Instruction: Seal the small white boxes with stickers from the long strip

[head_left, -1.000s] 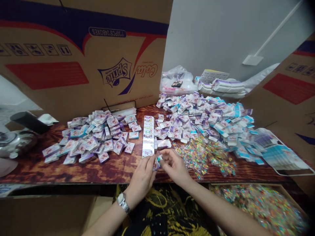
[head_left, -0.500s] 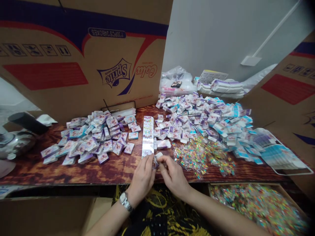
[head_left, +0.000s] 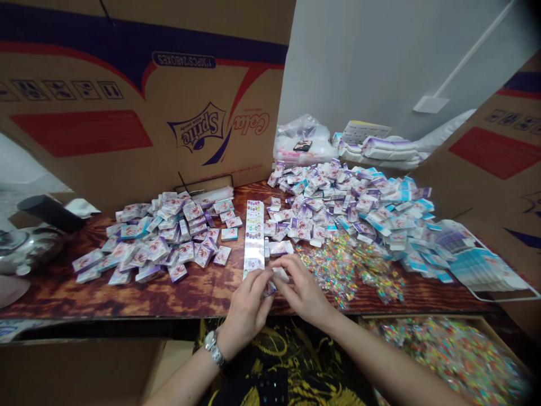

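Near the table's front edge, my left hand [head_left: 249, 301] is closed around a small printed box [head_left: 269, 290], mostly hidden by the fingers. My right hand [head_left: 302, 290] meets it from the other side, with thumb and fingers closed at the box's white flap [head_left: 280, 274]. Just beyond my left hand lies a stack of sticker strips [head_left: 255, 242]. A single small box [head_left: 281, 248] lies beside the strips. To the right of my hands is a pile of clear packets of colourful candy [head_left: 338, 268].
Small boxes form a heap [head_left: 156, 239] on the left and a larger heap [head_left: 355, 197] at the back right. A big carton [head_left: 127, 129] stands behind. Flat box blanks [head_left: 486, 268] lie far right; a carton of candy packets [head_left: 448, 355] sits below the table edge.
My right hand has shifted slightly up and its fingers now reach over the box's flap. My left hand still holds the box, which has turned a little.
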Available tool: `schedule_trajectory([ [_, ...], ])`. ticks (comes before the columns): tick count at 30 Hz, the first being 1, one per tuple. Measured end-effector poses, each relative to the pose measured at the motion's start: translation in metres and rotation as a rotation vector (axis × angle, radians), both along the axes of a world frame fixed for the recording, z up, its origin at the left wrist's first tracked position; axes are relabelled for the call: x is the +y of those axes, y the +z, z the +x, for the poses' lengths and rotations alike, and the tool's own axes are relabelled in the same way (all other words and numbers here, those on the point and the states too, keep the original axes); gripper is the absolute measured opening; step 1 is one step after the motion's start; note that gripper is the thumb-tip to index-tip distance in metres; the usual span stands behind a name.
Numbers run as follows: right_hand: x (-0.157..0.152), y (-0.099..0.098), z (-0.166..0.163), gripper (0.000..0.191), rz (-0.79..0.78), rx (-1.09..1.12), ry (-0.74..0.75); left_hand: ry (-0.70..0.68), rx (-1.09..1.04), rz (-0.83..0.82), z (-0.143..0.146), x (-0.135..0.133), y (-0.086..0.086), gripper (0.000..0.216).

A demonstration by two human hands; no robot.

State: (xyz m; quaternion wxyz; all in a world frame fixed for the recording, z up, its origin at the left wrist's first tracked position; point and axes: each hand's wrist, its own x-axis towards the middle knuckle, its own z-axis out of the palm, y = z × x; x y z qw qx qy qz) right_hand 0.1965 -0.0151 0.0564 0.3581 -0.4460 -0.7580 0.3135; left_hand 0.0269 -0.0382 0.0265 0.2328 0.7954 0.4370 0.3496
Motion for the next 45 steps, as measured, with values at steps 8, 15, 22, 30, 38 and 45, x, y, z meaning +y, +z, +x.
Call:
schedule_trajectory([
  [8,-0.015,-0.009,-0.014,0.021,-0.194,0.245,-0.15,0.066,0.042,0.114,0.0,0.001,-0.001,0.04],
  [15,-0.008,-0.011,-0.021,0.015,-0.365,0.473,-0.176,0.153,0.106,0.192,0.003,-0.002,-0.005,0.045],
  [22,-0.011,-0.005,-0.024,0.016,-0.143,0.202,-0.217,0.193,0.22,0.237,0.005,-0.002,-0.013,0.062],
  [30,-0.028,-0.012,-0.032,0.033,0.225,0.011,-0.23,0.228,0.309,0.165,0.008,0.0,-0.014,0.069],
  [38,-0.023,-0.017,-0.033,0.041,0.183,0.002,-0.177,0.116,0.148,0.083,0.003,0.002,-0.005,0.067],
  [45,-0.016,-0.026,-0.044,0.047,0.138,0.001,-0.041,0.227,0.173,0.167,-0.002,-0.002,-0.011,0.064],
])
